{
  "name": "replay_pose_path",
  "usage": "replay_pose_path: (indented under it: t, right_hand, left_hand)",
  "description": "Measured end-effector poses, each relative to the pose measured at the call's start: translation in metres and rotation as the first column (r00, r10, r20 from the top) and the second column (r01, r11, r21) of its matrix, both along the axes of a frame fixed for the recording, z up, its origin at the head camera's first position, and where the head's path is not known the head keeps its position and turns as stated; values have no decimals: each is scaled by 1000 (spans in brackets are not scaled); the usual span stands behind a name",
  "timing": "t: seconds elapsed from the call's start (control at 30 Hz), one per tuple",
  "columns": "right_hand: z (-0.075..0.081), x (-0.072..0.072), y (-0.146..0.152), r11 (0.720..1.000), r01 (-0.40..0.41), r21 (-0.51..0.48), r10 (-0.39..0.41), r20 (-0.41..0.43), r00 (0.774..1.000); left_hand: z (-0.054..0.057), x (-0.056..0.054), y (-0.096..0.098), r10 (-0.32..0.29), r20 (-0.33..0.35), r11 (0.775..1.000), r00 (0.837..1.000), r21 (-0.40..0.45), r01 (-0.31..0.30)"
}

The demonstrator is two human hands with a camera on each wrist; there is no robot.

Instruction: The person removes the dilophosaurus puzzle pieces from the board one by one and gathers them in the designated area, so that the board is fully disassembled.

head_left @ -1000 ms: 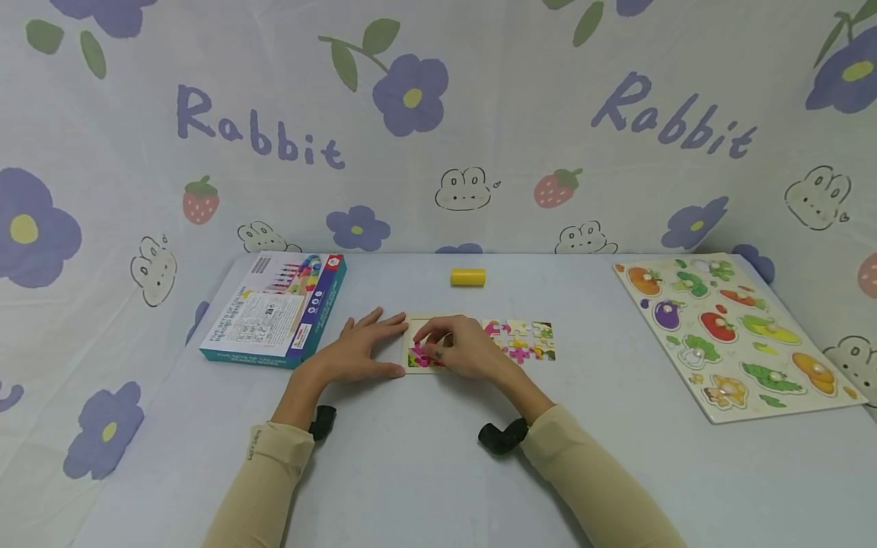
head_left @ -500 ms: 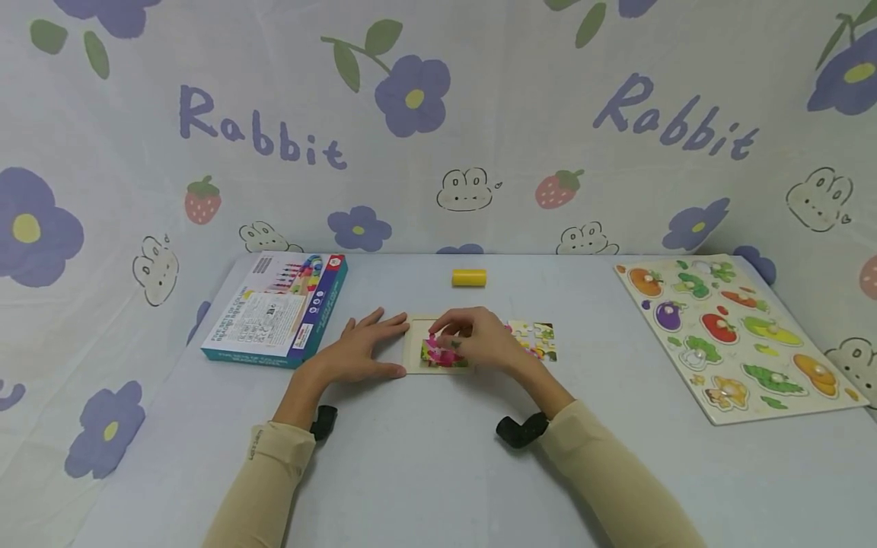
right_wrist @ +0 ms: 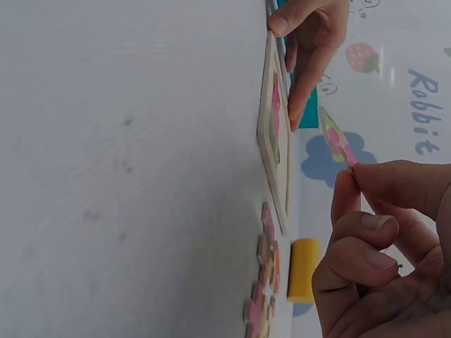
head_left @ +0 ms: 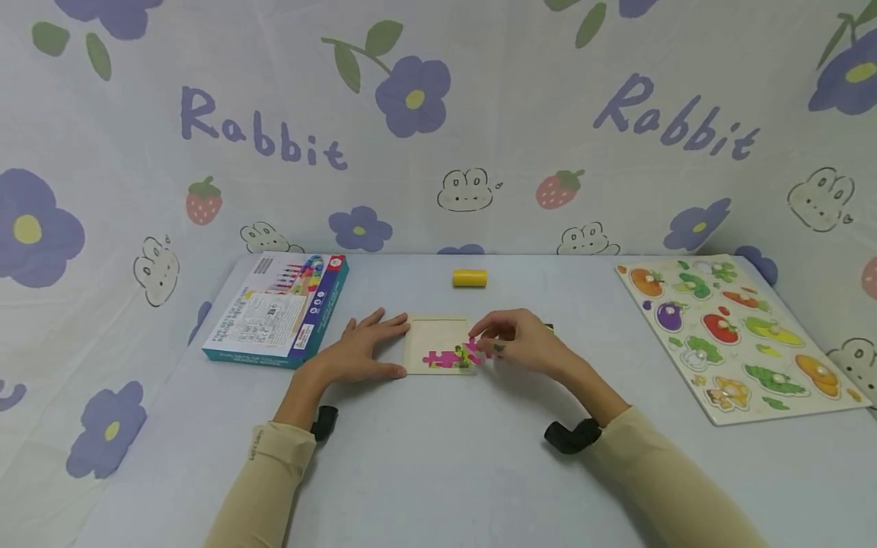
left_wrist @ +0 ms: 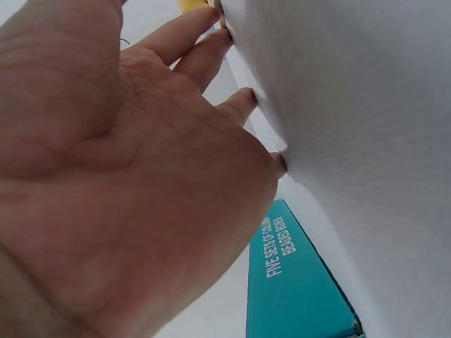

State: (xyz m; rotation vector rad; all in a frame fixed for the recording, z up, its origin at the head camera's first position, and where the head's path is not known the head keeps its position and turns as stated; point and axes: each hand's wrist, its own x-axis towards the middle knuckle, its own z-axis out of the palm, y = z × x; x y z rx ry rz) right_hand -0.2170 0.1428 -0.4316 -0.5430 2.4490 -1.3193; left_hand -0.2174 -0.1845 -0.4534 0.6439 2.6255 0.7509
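Note:
A small wooden puzzle tray (head_left: 438, 323) lies in front of me, with pink and green jigsaw pieces (head_left: 441, 358) along its near side. My left hand (head_left: 359, 350) spreads its fingers at the tray's left edge, thumb at the near corner and fingertips at the far one. My right hand (head_left: 524, 340) pinches a pink and green jigsaw piece (right_wrist: 337, 141) between thumb and forefinger, over the tray's right edge. In the right wrist view this piece is raised above the table. More joined jigsaw pieces (right_wrist: 262, 282) lie right of the tray, mostly hidden under the right hand in the head view.
A yellow cylinder (head_left: 470, 278) lies behind the tray. A teal and white box (head_left: 274, 312) sits to the left. On the right lies a vegetable peg board (head_left: 740, 335). A patterned cloth (head_left: 411, 175) hangs behind the table.
My right hand has moved right from over the tray, carrying a jigsaw piece. More of the tray's bare bottom shows, with pieces left along its near side. My left hand stays in place.

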Motion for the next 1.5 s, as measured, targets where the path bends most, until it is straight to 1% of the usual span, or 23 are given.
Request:
replay_pose_path:
  t: [0.23, 0.43, 0.57, 0.83, 1.13, 1.37, 1.5]
  right_hand:
    - [4, 12, 16, 997, 37, 73, -33, -55, 998]
    - [0, 19, 20, 987, 66, 148, -53, -89, 995]
    - [-4, 21, 22, 979, 81, 186, -61, -109, 992]
    - [-13, 22, 23, 959, 89, 268, -35, -199, 979]
    - [-15, 22, 21, 955, 64, 291, 13, -252, 968]
    - [-14, 24, 18, 948, 65, 311, 19, -258, 966]
    - [-13, 24, 18, 947, 66, 316, 20, -260, 965]
  left_hand:
    - [0, 0, 1, 3, 4, 1000, 1000, 0, -3]
    - [-1, 0, 0, 5, 0, 1000, 1000, 1, -5]
    - [-1, -1, 1, 6, 0, 1000, 1000, -2, -6]
    - [0, 0, 1, 11, 4, 1000, 1000, -6, -11]
    - [-1, 0, 0, 6, 3, 1000, 1000, -8, -6]
    - [1, 1, 0, 6, 2, 1000, 1000, -5, -6]
    - [-1, 0, 1, 10, 2, 1000, 1000, -2, -10]
